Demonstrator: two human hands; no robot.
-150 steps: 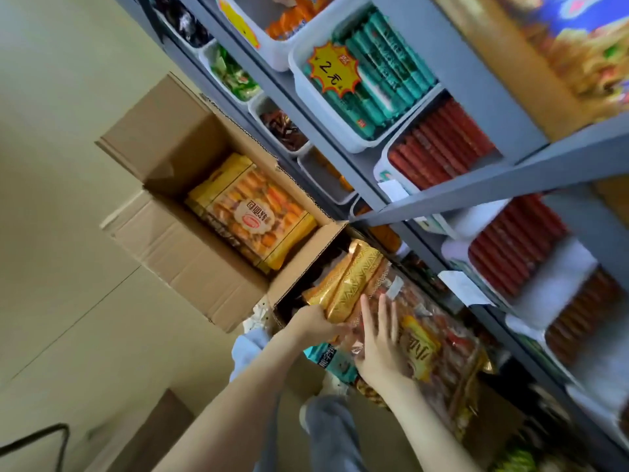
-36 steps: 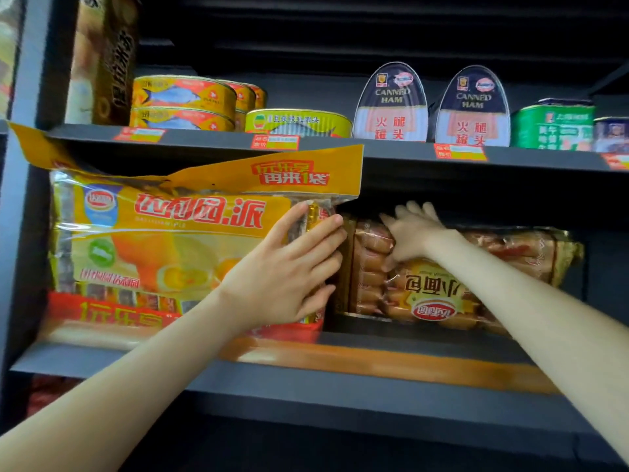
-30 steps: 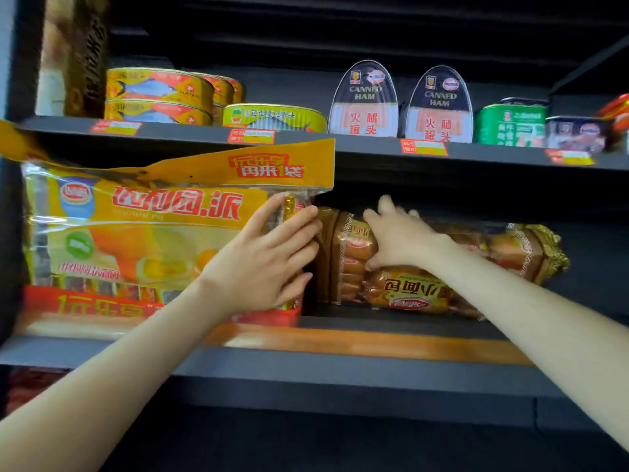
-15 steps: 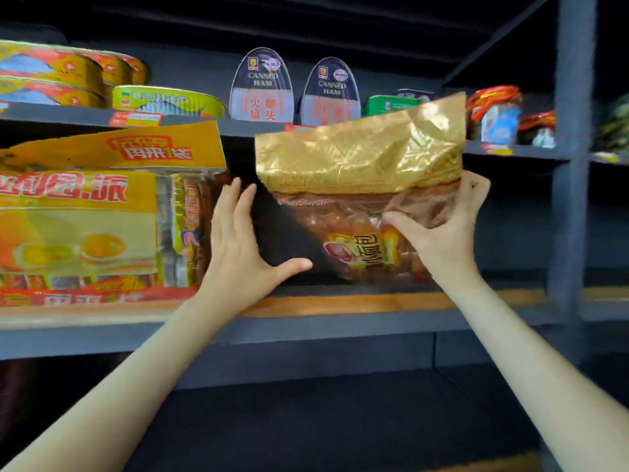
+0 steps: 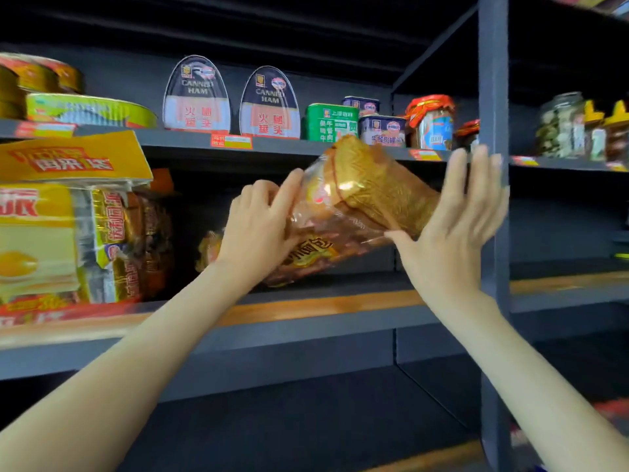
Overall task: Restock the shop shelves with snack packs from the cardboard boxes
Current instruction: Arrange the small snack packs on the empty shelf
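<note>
A clear snack pack (image 5: 360, 206) of small breads with a gold foil top hangs tilted over the middle shelf (image 5: 306, 310), gold end up and to the right. Its lower end is down by the shelf board. My left hand (image 5: 258, 229) grips the pack's left part, fingers laid over its front. My right hand (image 5: 456, 229) is against the gold end, fingers straight and spread, thumb under the pack. No cardboard box is in view.
Big yellow pie packs (image 5: 37, 233) and more gold-wrapped packs (image 5: 115, 240) fill the shelf's left side. Canned ham tins (image 5: 197, 97), green cans (image 5: 332, 122) and jars (image 5: 430, 120) stand on the shelf above. A grey upright post (image 5: 493, 267) stands just behind my right hand.
The view has swung right. The pack went from upright to tilted. My left hand left the shelf edge and took the pack's left side; my right hand opened against the gold end.
</note>
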